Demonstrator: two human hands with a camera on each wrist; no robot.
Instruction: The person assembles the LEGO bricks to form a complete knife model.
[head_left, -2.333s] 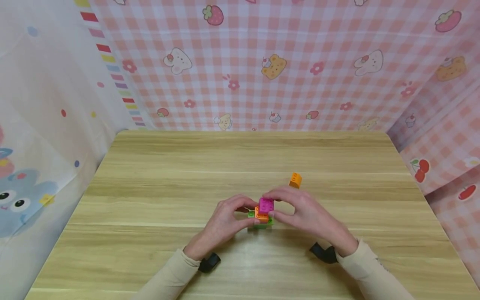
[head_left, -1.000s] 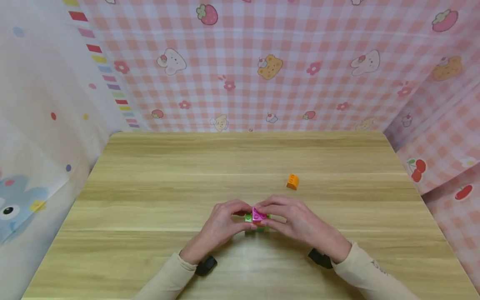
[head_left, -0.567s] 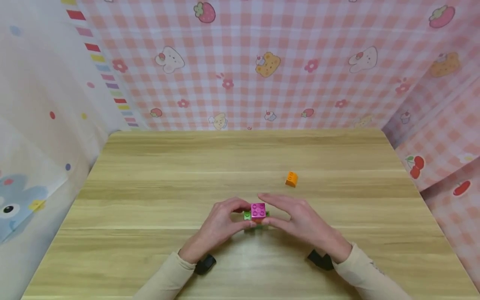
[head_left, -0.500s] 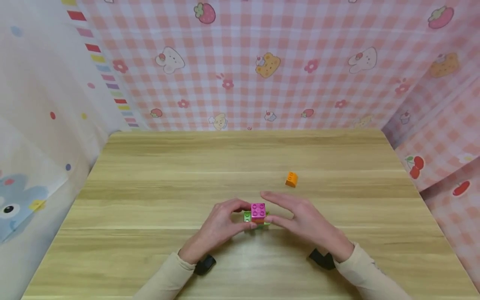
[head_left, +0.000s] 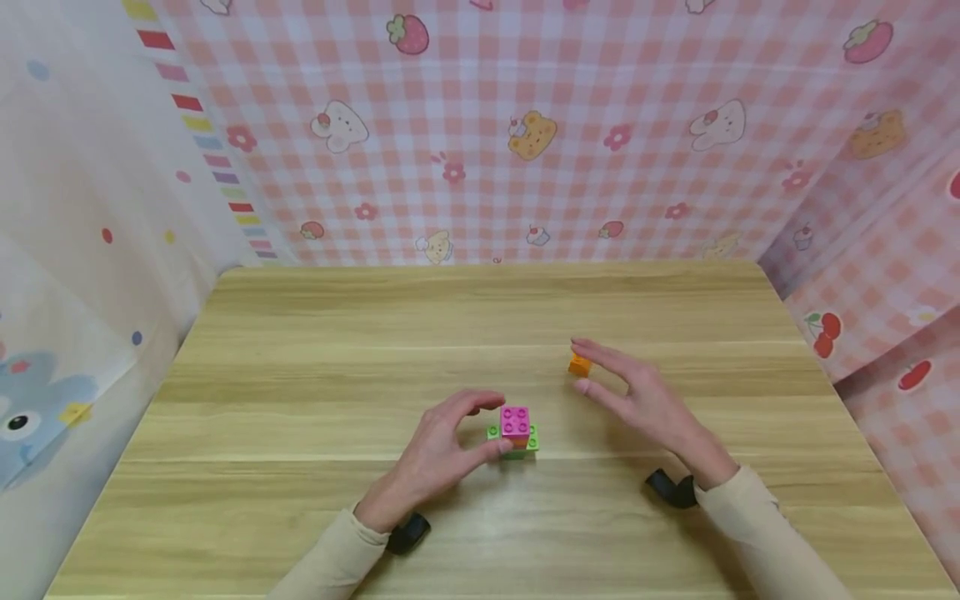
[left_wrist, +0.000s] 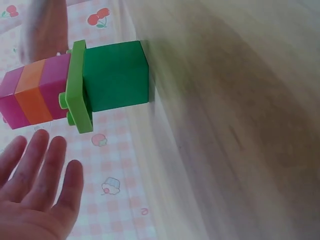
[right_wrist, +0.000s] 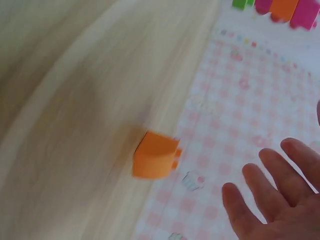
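A stack of toy building bricks point(head_left: 515, 422) stands upright on the table. From bottom to top, the left wrist view shows a dark green block point(left_wrist: 117, 75), a light green plate point(left_wrist: 78, 90), then magenta, orange and magenta bricks. My left hand point(head_left: 435, 450) is at the stack's left side, its thumb at the front; its fingers point(left_wrist: 36, 162) look extended and apart from the bricks. Farther back on the right, my right hand point(head_left: 648, 408) reaches over a loose orange brick point(right_wrist: 154, 156) with a curved side. Its fingers are spread and hold nothing; they partly hide the brick in the head view.
The wooden table point(head_left: 337, 333) ends at a pink checked cloth point(head_left: 465, 150) at the back. A white patterned cloth point(head_left: 67, 208) hangs on the left. Black straps point(head_left: 408, 533) sit at both wrists.
The magenta brick has been set on top of the stack and released. My right hand has moved right and back to the orange brick. The left hand has loosened beside the stack.
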